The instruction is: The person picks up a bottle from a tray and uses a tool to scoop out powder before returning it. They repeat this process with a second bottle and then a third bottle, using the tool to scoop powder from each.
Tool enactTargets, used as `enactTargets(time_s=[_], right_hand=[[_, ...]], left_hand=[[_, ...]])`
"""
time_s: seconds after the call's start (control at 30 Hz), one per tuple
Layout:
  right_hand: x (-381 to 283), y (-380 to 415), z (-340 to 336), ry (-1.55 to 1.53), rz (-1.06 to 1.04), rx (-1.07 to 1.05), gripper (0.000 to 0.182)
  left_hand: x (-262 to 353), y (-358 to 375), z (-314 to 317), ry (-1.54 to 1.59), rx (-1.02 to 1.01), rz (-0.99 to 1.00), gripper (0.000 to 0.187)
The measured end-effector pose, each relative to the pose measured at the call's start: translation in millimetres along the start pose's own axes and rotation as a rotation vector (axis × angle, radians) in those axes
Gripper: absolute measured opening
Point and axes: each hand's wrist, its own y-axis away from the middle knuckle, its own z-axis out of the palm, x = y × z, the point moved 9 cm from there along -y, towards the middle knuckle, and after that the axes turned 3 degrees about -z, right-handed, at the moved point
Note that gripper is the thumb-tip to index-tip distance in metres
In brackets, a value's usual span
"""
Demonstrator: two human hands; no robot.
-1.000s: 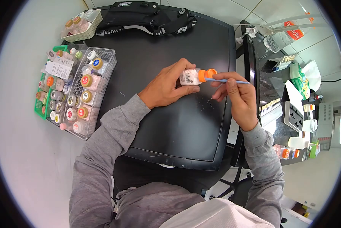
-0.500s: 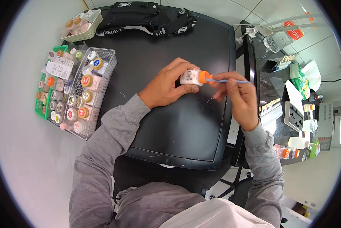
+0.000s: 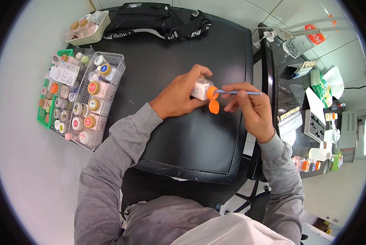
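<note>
My left hand (image 3: 179, 92) is wrapped round a small clear bottle (image 3: 200, 89) of pale pink powder, tipped on its side over the black table. Its orange cap (image 3: 212, 92) faces right, and the round flip lid (image 3: 214, 107) hangs open toward me. Between the thumb and fingers of my right hand (image 3: 250, 108) is a thin blue stick (image 3: 242, 92), its left end right at the cap's mouth. White specks of powder lie on the tabletop below the lid.
On the left, a grey plastic basket (image 3: 119, 61) and a green one hold several jars. Behind them stands a cream basket (image 3: 87, 40). A black bag (image 3: 142, 20) lies along the table's far edge. To the right, a side counter carries a tooth shade guide (image 3: 290, 117) and bottles.
The orange flip lid has swung open and now hangs down toward me. The bottle has turned slightly in my left hand, and the blue stick has shifted a little left.
</note>
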Motion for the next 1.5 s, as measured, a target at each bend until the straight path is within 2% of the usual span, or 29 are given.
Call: enactTargets(time_s=[0.03, 0.07, 0.2, 0.3, 0.4, 0.5, 0.73, 0.83, 0.9, 0.97, 1.2, 1.3, 1.4, 1.5], right_hand=[[2.3, 0.1, 4.2, 0.008, 0.044, -0.028, 0.036], [-2.7, 0.9, -2.2, -0.009, -0.051, 0.040, 0.036], [5.3, 0.5, 5.6, -0.002, 0.064, -0.040, 0.034], [-4.5, 1.3, -5.2, -0.050, -0.098, 0.049, 0.033], [-1.7, 0.1, 6.0, 0.011, 0.014, -0.031, 0.033], [-4.6, -0.2, 0.9, 0.003, -0.054, -0.014, 0.033], [7.4, 0.0, 7.1, 0.020, 0.088, -0.070, 0.035], [-6.7, -0.5, -6.3, -0.034, -0.102, 0.043, 0.034], [-0.6, 0.6, -0.8, -0.029, -0.002, 0.005, 0.035], [-2.2, 0.1, 1.7, 0.001, 0.017, -0.006, 0.035], [-0.8, -1.5, -12.9, -0.049, -0.101, 0.089, 0.038], [12.5, -1.9, -6.9, -0.086, 0.053, 0.050, 0.040], [8.4, -2.5, -16.0, -0.132, -0.022, 0.092, 0.040], [8.5, -2.0, -8.3, -0.103, 0.032, 0.067, 0.040]], left_hand=[[-0.3, -0.5, 0.0, 0.006, 0.002, -0.008, 0.068], [-0.4, -0.1, 0.0, 0.011, 0.006, -0.018, 0.066], [-3.2, 1.4, -1.2, 0.033, 0.015, -0.043, 0.058], [5.9, 0.6, -5.0, -0.027, 0.045, 0.028, 0.048], [8.3, 0.2, -2.9, -0.009, 0.019, 0.015, 0.040], [7.9, 0.7, -4.1, -0.029, 0.046, 0.055, 0.040], [11.4, 1.6, -3.7, 0.005, 0.037, 0.040, 0.044], [11.6, 2.6, -7.2, 0.004, 0.067, 0.039, 0.049], [4.6, 1.8, -9.7, 0.072, 0.139, 0.049, 0.054], [1.7, 0.8, -4.3, 0.097, 0.084, -0.004, 0.057], [8.4, 1.7, -6.2, 0.019, 0.062, 0.028, 0.057], [13.8, 1.7, -7.8, -0.059, 0.073, 0.118, 0.057], [14.1, 2.5, -8.0, -0.011, 0.072, 0.071, 0.058], [12.5, 2.4, -5.6, -0.010, 0.028, 0.043, 0.059]])
